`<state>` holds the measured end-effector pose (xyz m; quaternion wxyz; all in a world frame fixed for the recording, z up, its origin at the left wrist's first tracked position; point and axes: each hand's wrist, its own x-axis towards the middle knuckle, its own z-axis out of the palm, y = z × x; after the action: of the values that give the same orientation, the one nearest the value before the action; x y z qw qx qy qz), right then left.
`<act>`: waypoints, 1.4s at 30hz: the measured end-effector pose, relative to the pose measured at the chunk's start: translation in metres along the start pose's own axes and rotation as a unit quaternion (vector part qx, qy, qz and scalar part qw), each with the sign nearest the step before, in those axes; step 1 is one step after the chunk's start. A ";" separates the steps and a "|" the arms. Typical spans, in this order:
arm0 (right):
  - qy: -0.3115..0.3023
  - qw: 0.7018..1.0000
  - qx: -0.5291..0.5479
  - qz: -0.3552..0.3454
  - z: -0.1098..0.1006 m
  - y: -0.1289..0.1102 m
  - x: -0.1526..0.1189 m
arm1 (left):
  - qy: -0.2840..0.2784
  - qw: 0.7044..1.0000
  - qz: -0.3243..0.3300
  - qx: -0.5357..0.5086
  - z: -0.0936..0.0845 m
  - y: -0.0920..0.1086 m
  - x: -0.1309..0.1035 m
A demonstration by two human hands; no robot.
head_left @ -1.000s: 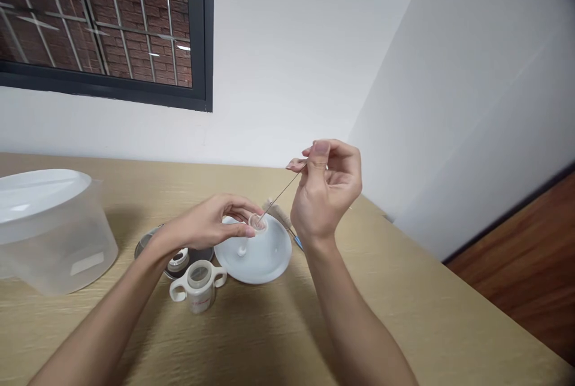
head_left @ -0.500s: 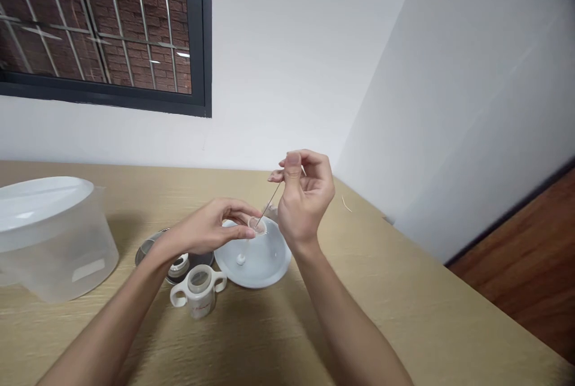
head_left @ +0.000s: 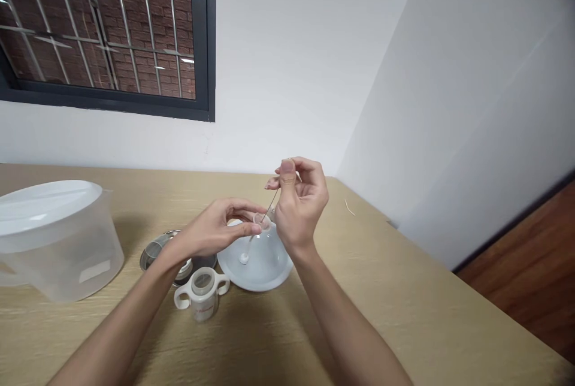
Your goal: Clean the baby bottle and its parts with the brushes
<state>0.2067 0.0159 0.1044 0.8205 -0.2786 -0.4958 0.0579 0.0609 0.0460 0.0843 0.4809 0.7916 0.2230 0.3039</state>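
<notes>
My left hand [head_left: 229, 225] pinches a small clear round-rimmed piece [head_left: 262, 222] between thumb and fingers. A thin translucent straw appears to hang below it, ending in a white ball-shaped weight [head_left: 244, 258] over the white bowl [head_left: 265, 278]. My right hand [head_left: 300, 203] is closed, its thumb and finger pinching a thin metal wire [head_left: 270, 204]. The wire slants down into the clear piece; its lower end is hidden. Below my left wrist stands a white two-handled cup [head_left: 204, 302] with its round mouth upward.
A metal tray [head_left: 150, 245] holding small round parts lies partly hidden behind my left forearm. To the left stands a large translucent lidded container [head_left: 85, 248]. A thin pale strip [head_left: 349, 208] lies on the wooden table [head_left: 395, 290] near the wall.
The view has shifted slightly. Both hands keep their grips, and the clear piece is tilted a little differently, with the right hand slightly lower and closer to it.
</notes>
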 end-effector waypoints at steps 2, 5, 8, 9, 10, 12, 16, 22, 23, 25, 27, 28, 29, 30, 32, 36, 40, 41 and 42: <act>-0.002 1.000 -0.004 0.003 0.000 0.002 -0.001 | 0.005 1.000 -0.001 -0.009 0.001 0.000 0.001; -0.007 1.000 -0.014 0.009 0.000 0.004 -0.001 | 0.013 1.000 -0.002 -0.009 0.001 -0.001 0.001; -0.010 1.000 -0.017 0.013 0.000 0.005 -0.002 | 0.017 1.000 -0.004 0.002 0.000 0.000 0.001; -0.010 1.000 -0.016 0.014 0.000 0.005 -0.002 | 0.017 1.000 -0.005 0.005 0.000 0.001 0.001; -0.011 1.000 -0.014 0.014 0.000 0.005 -0.002 | 0.017 1.000 -0.006 0.007 0.000 0.002 0.001; -0.012 1.000 -0.010 0.014 0.001 0.004 -0.002 | 0.017 1.000 -0.006 0.005 0.000 0.003 0.000; -0.020 1.000 -0.012 0.016 0.001 0.003 -0.004 | 0.016 1.000 -0.002 0.002 0.001 0.004 0.000; -0.028 0.999 -0.001 0.026 0.002 0.003 -0.005 | 0.021 1.000 -0.005 0.007 0.002 0.005 0.000; -0.029 0.999 0.001 0.027 0.002 0.003 -0.005 | 0.024 1.000 -0.005 0.007 0.002 0.005 0.000; -0.032 0.999 0.003 0.032 0.002 0.004 -0.005 | 0.031 0.999 0.000 0.005 0.001 0.004 0.000; -0.035 0.999 0.006 0.038 0.002 0.006 -0.005 | 0.035 0.999 0.004 0.003 0.001 0.004 0.000; -0.036 0.998 0.008 0.041 0.002 0.007 -0.006 | 0.035 0.999 0.007 0.004 0.000 0.003 0.000; -0.037 0.998 0.010 0.044 0.002 0.007 -0.006 | 0.035 0.999 0.010 0.003 0.000 0.003 0.000; -0.038 0.998 0.014 0.047 0.002 0.008 -0.006 | 0.036 0.999 0.013 0.001 0.000 0.002 0.000; -0.039 0.998 0.020 0.052 0.002 0.009 -0.006 | 0.042 0.999 0.016 -0.012 0.000 0.002 0.000; -0.046 0.996 0.033 0.065 0.004 0.009 -0.008 | 0.062 0.997 0.019 -0.051 0.001 0.003 0.001; -0.061 0.995 0.034 0.074 0.007 0.010 -0.014 | 0.101 0.991 0.030 -0.088 -0.001 0.004 0.001; -0.067 0.995 0.028 0.072 0.008 0.011 -0.016 | 0.113 0.988 0.033 -0.098 -0.002 0.004 0.001; -0.075 0.994 0.022 0.070 0.009 0.012 -0.017 | 0.125 0.986 0.035 -0.106 -0.003 0.003 0.002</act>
<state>0.1929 0.0232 0.0875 0.7809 -0.2893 -0.5338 0.1466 0.0600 0.0475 0.0888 0.5193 0.6994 0.2199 0.4391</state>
